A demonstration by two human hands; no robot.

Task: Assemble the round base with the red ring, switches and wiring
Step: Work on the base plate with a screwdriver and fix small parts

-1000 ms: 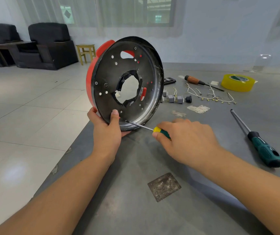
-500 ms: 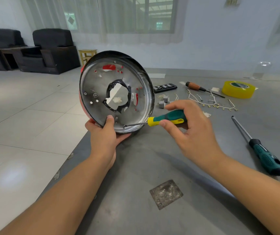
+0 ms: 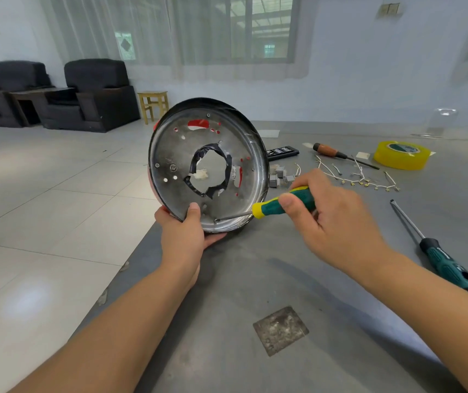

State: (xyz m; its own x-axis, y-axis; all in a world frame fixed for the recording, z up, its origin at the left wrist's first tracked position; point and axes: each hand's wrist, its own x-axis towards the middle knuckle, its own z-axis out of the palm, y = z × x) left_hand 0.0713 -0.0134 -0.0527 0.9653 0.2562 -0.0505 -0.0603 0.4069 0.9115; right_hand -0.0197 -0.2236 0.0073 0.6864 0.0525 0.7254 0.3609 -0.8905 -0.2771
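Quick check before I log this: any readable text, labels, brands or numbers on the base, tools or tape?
None can be read.
yellow tape roll: green core label, print too blurred.
black remote: light key markings, too small.
long green screwdriver: light handle marks, illegible.
round base: small round stamp, unreadable.

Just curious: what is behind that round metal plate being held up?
Red shows through the holes of the round base, and a red edge peeks out at its left, so the red ring sits behind. Through the centre hole only table shows. The rest is covered.
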